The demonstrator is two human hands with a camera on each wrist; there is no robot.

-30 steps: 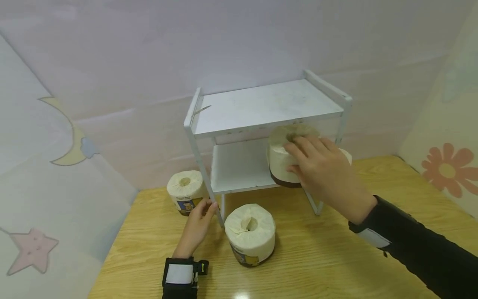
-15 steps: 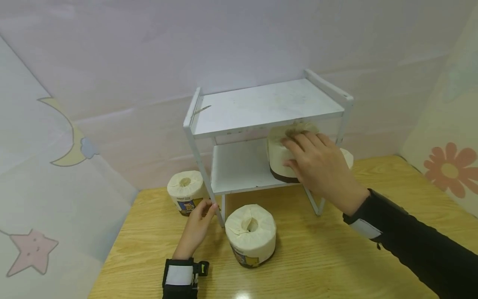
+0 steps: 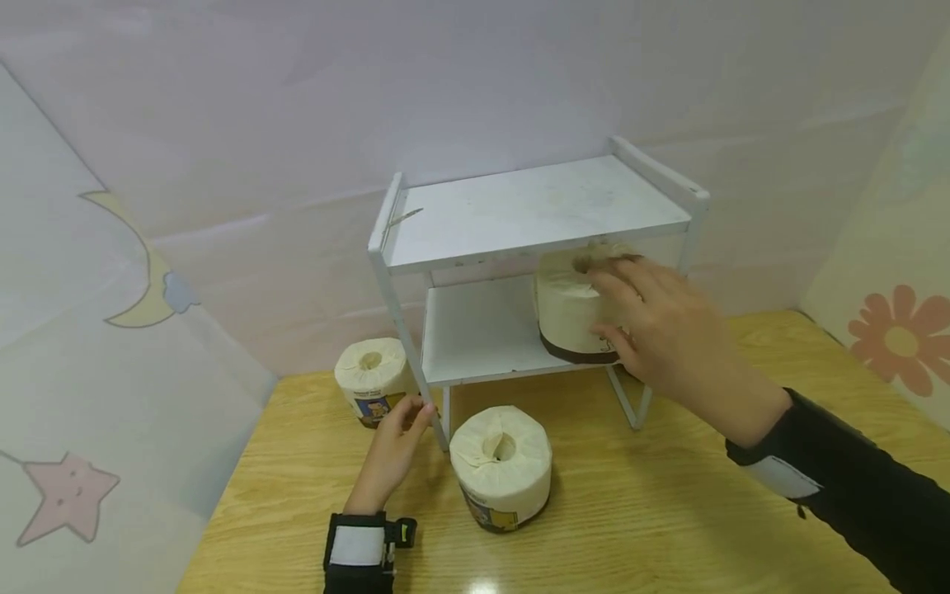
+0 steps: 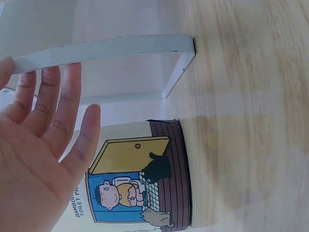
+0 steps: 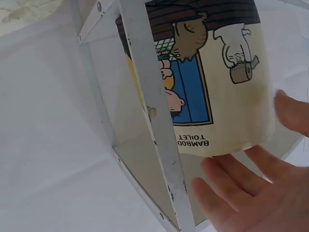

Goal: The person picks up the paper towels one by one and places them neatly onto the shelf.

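Observation:
A small white two-tier shelf (image 3: pixel 534 210) stands on the table. My left hand (image 3: pixel 393 450) holds its front left leg, thumb on one side and fingers on the other, as the left wrist view shows. On the lower tier, toward the right, sits an upright toilet roll (image 3: pixel 571 313) in cream paper with a dark base band. My right hand (image 3: pixel 668 330) is at that roll's right side, fingers loosely bent by its top and thumb apart from the fingers. In the right wrist view the roll's printed side (image 5: pixel 231 92) shows, with a shelf post crossing in front.
One toilet roll (image 3: pixel 500 470) stands on the wooden table (image 3: pixel 631 511) before the shelf. Another toilet roll (image 3: pixel 371 375) is behind my left hand, beside the shelf's left leg. A pale wall closes off the back. Cream wrapping paper (image 5: pixel 24 12) shows at a corner of the right wrist view.
The toilet roll on the lower tier has settled slightly lower. My right hand has loosened and shifted right, away from it. The left hand keeps its hold on the leg.

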